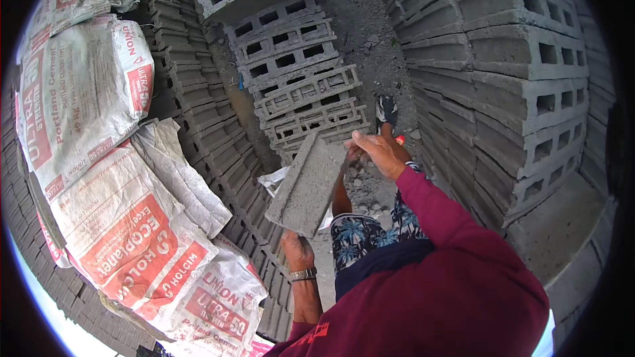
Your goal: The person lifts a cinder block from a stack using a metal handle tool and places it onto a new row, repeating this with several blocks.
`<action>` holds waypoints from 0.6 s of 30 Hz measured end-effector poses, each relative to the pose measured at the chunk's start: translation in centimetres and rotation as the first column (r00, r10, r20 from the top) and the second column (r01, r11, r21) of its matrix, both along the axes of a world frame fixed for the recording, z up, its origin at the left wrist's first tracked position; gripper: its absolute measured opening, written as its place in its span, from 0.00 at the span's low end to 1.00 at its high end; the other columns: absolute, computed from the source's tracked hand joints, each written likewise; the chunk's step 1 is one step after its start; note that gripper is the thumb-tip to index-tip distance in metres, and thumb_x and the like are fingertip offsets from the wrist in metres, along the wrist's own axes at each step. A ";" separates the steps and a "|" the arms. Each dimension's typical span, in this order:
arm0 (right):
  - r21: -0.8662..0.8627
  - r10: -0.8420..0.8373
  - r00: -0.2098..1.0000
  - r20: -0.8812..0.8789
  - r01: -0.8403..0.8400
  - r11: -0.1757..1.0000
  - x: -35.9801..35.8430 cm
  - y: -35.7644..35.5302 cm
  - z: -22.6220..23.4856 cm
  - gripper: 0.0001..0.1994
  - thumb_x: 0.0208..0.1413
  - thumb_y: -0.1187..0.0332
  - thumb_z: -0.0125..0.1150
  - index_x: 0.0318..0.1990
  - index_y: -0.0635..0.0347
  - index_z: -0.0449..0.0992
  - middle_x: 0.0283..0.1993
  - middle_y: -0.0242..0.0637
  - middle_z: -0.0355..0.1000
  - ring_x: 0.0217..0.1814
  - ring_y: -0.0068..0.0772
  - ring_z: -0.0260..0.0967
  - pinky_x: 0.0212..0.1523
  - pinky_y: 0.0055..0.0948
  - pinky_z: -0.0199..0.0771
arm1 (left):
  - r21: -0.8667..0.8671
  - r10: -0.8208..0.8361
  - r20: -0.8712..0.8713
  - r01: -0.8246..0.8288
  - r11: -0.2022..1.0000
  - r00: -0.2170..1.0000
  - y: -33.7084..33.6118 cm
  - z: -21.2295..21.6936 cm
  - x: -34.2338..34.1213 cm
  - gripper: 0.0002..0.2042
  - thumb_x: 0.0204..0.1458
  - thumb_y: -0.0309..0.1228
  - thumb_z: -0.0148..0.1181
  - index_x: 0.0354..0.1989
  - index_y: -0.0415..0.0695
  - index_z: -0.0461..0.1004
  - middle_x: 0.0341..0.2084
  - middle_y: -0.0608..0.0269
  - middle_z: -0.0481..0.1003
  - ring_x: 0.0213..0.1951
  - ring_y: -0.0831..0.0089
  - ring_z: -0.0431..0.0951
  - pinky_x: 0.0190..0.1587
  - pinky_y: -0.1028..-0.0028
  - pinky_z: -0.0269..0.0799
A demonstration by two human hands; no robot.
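Observation:
A grey hollow concrete block (307,185) is tilted in front of me, one long ribbed side facing up. My left hand (297,250) grips its near lower end from beneath; a watch circles that wrist, and most of the fingers are hidden under the block. At the block's far right end, my right hand (378,152) has its fingers on the edge, with the fingertips partly out of sight. Beyond the held block, a row of concrete blocks (291,59) lies on the ground with several hollow openings showing.
A tall stack of concrete blocks (493,92) rises on the right. To the left runs another long block stack (198,86), with white and red cement bags (92,86) spread over blocks beside it. Rubble and gravel (370,33) cover the ground between the stacks, near my foot (386,110).

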State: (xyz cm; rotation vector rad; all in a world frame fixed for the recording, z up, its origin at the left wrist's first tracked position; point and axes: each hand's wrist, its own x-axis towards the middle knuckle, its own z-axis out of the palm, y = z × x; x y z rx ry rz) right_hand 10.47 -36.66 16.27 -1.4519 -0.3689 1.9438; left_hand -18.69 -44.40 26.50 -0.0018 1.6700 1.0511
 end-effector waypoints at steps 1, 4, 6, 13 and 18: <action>-0.029 -0.043 0.999 -0.024 0.042 0.999 0.5 0.9 0.0 0.34 0.63 0.38 0.50 0.46 0.68 0.79 0.41 0.37 0.78 0.38 0.24 0.73 0.38 0.23 0.69 | 0.005 -0.010 0.006 0.010 1.000 1.000 -0.6 -1.1 -1.0 0.02 0.49 0.21 0.60 0.31 0.40 0.77 0.31 0.66 0.78 0.34 0.74 0.76 0.43 0.72 0.71; -0.019 -0.036 0.974 0.223 0.041 0.999 3.0 4.3 -2.1 0.27 0.63 0.46 0.57 0.41 0.69 0.80 0.33 0.37 0.77 0.31 0.24 0.72 0.35 0.26 0.73 | 0.001 -0.033 -0.010 0.033 0.999 0.999 -0.1 -4.1 -1.4 0.03 0.47 0.21 0.61 0.31 0.37 0.78 0.30 0.64 0.78 0.33 0.73 0.76 0.42 0.70 0.71; 0.048 -0.058 0.919 0.391 0.042 0.998 4.7 6.4 -4.3 0.23 0.63 0.50 0.57 0.39 0.67 0.80 0.28 0.38 0.77 0.27 0.24 0.71 0.30 0.26 0.73 | -0.028 -0.038 -0.070 0.036 0.999 0.997 2.2 -5.6 0.8 0.04 0.46 0.20 0.62 0.31 0.36 0.79 0.30 0.63 0.78 0.33 0.72 0.76 0.41 0.70 0.70; 0.204 0.029 0.593 0.805 -0.322 0.925 6.8 23.5 -5.6 0.16 0.59 0.56 0.59 0.40 0.61 0.81 0.32 0.44 0.79 0.37 0.44 0.77 0.43 0.39 0.75 | 0.040 0.063 -0.017 -0.062 0.997 0.998 7.8 -11.1 3.2 0.11 0.45 0.22 0.63 0.38 0.32 0.77 0.37 0.59 0.78 0.38 0.67 0.78 0.45 0.68 0.73; 0.426 -0.302 0.314 0.900 -0.487 0.762 9.1 38.9 -9.2 0.15 0.59 0.60 0.55 0.46 0.58 0.80 0.49 0.49 0.76 0.51 0.55 0.73 0.52 0.45 0.73 | 0.198 0.043 0.006 -0.044 0.979 0.999 7.7 -15.8 3.9 0.08 0.53 0.24 0.58 0.40 0.36 0.75 0.39 0.60 0.78 0.42 0.66 0.78 0.52 0.65 0.72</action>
